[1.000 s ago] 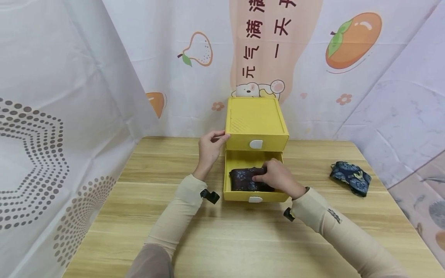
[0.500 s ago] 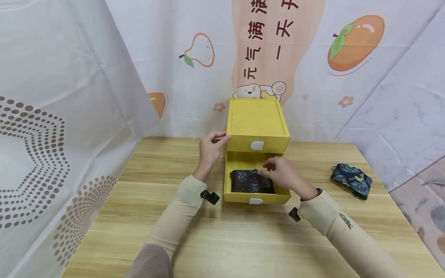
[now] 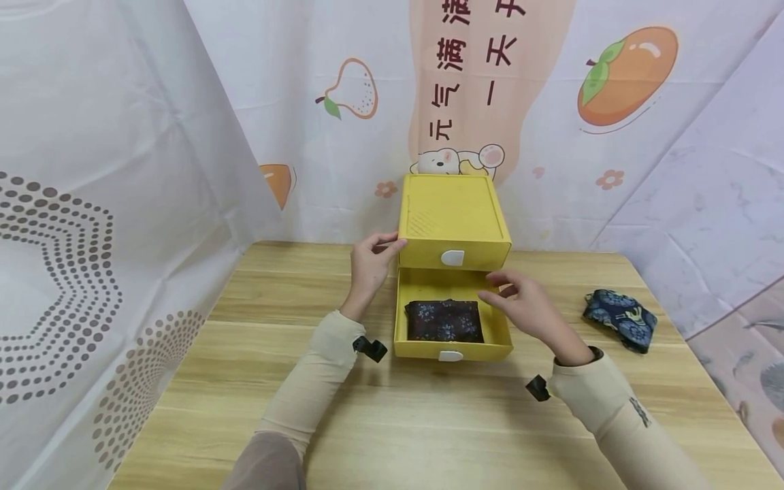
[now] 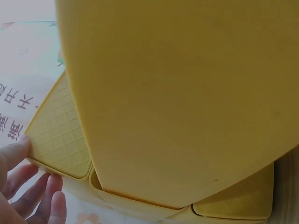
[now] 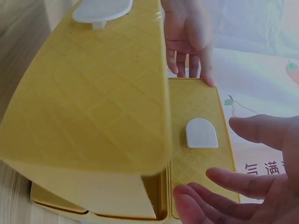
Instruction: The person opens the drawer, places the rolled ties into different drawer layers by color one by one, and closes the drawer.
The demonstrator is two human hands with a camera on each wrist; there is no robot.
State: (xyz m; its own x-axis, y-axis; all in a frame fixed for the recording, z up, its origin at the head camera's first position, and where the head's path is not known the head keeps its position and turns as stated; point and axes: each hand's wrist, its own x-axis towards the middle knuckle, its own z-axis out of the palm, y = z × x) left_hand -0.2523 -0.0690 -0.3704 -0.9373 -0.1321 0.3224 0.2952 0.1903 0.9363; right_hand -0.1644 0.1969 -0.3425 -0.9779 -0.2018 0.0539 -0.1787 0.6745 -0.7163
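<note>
Cloth [image 3: 444,320] lies flat in the open drawer [image 3: 451,345], long axis left-right. Left hand [image 3: 369,262] grips the box [image 3: 452,207]; right hand [image 3: 527,304] hovers open. Pouch [image 3: 620,319] sits on the counter [image 3: 392,422].

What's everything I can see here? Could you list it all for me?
Drawer box: one, yellow, at the back middle of the table, upper drawer shut.
Lower drawer: one, yellow, pulled out.
Folded cloth: one, dark with a flower print, lying in the lower drawer.
Second cloth: one, blue patterned, on the table at the right.
Table: one, light wood.
Backdrop sheets: white, with fruit pictures.
Left hand: holds the box's left corner.
Right hand: open, above the drawer's right side.
</note>
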